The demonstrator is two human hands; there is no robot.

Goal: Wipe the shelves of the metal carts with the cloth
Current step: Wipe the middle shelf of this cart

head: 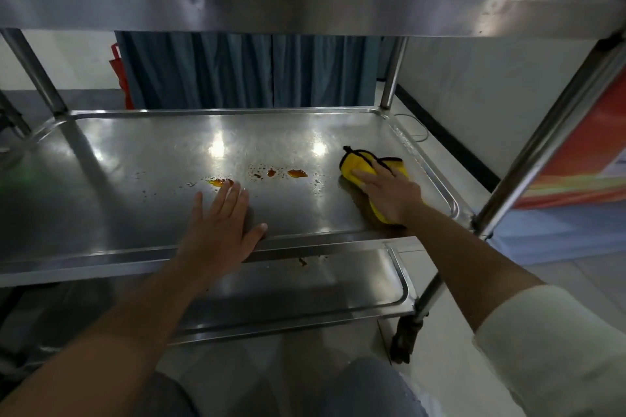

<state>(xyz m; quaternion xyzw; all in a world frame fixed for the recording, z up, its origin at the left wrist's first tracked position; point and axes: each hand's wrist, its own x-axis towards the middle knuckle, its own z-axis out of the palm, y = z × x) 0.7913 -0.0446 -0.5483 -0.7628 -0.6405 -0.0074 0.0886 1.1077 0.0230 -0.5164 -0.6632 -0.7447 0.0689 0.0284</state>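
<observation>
I look at the middle shelf [135, 159] of a steel cart. A yellow cloth [359, 164] with a black edge lies at the shelf's right side, and my right hand [389, 193] presses flat on it with straight fingers. My left hand [220, 223] rests flat on the shelf near its front rim, fingers spread and holding nothing. Orange-brown spills [297, 173] and small drops dot the shelf between the two hands; one puddle [220, 182] lies just beyond my left fingertips.
The top shelf [305, 7] overhangs close above. A lower shelf [338, 284] carries a small brown stain [302, 261]. Steel posts [548, 145] stand at the corners. Blue curtains [244, 71] hang behind, a white wall is to the right, and an orange banner [586, 162] stands on the right.
</observation>
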